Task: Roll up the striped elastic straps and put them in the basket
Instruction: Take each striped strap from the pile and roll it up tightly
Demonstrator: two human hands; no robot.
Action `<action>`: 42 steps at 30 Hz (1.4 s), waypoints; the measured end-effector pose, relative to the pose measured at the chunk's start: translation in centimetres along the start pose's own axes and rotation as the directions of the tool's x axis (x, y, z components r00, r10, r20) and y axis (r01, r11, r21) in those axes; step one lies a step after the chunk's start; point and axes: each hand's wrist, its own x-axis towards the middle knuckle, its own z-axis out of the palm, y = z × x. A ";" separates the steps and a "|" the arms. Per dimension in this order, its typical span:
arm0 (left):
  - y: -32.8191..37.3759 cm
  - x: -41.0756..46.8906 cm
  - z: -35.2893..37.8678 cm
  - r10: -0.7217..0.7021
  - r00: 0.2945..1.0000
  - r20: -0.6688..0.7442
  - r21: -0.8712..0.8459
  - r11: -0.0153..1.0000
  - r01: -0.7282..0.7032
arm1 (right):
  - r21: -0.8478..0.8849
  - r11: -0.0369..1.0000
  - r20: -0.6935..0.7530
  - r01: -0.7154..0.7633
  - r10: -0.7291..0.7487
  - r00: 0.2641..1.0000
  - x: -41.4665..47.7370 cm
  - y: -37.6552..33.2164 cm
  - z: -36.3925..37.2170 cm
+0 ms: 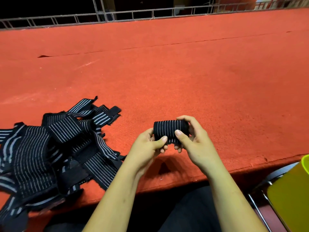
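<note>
both hands hold one rolled strap (170, 130) just above the near part of the red table (167, 72). the roll is black with thin pale stripes running around it, and it lies sideways between the hands. the left hand (150, 146) grips its left end, thumb on the front of the roll and fingers curled underneath. the right hand (194, 141) grips the right end, thumb pressed on the front, fingers curled over the top and round the far side. the two thumbs are near each other on the front of the roll.

to the left, on the near edge of the table, lies a loose pile of straps (50, 148), unrolled, overlapping and partly hanging over the edge. it is well apart from the roll.

at the lower right corner, below the table edge, a yellow-green basket (291, 195) shows in part, resting on a chair (260, 186) with a metal frame. a metal railing (133, 15) runs along the far side of the table.
</note>
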 end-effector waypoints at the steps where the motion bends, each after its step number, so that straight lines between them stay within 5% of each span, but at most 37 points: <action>1: 0.1 0.1 0.2 -0.020 1.000 -0.001 -0.084 0.996 0.020 | -0.038 0.999 0.020 0.011 -0.011 1.000 0.1 0.1 0.0; 5: 0.1 1.3 0.7 -0.063 0.994 -0.093 -0.339 0.940 0.028 | -0.163 0.985 0.067 0.057 -0.047 0.997 0.5 1.3 0.3; 9: -0.5 3.3 -0.1 -0.037 0.986 -0.162 -0.312 0.950 -0.016 | 0.201 0.973 0.063 -0.111 0.100 0.993 2.1 2.1 0.7; 11: -0.8 4.8 -0.7 -0.016 0.987 -0.157 -0.262 0.965 -0.026 | 0.241 0.952 0.019 -0.187 0.188 0.982 3.9 3.5 0.5; 17: -1.8 11.3 -2.2 -0.061 0.978 -0.198 -0.116 0.993 0.039 | 0.059 0.948 0.009 -0.312 0.312 0.950 11.5 7.7 -0.4; 21: -3.2 17.2 -4.0 0.011 0.973 -0.232 0.168 0.985 0.029 | -0.120 0.950 0.018 -0.288 0.292 0.956 16.7 11.5 -0.6; 24: -4.0 20.9 -5.1 0.138 0.966 -0.218 0.423 0.905 -0.034 | -0.285 0.939 0.061 -0.195 0.221 0.973 20.3 13.7 -0.9; 30: -5.6 27.6 -6.9 0.278 0.945 -0.171 0.674 0.733 -0.093 | -0.477 0.876 0.112 -0.078 0.148 0.983 26.0 16.4 -1.0; 34: -5.4 28.3 -8.1 0.219 0.972 -0.090 0.792 0.607 -0.063 | -0.655 0.755 0.169 0.028 0.111 0.979 26.3 16.7 -0.4; 42: 2.6 18.7 -11.8 0.076 0.995 -0.061 0.837 0.547 0.010 | -0.795 0.606 0.113 0.028 0.102 0.988 22.4 10.9 2.0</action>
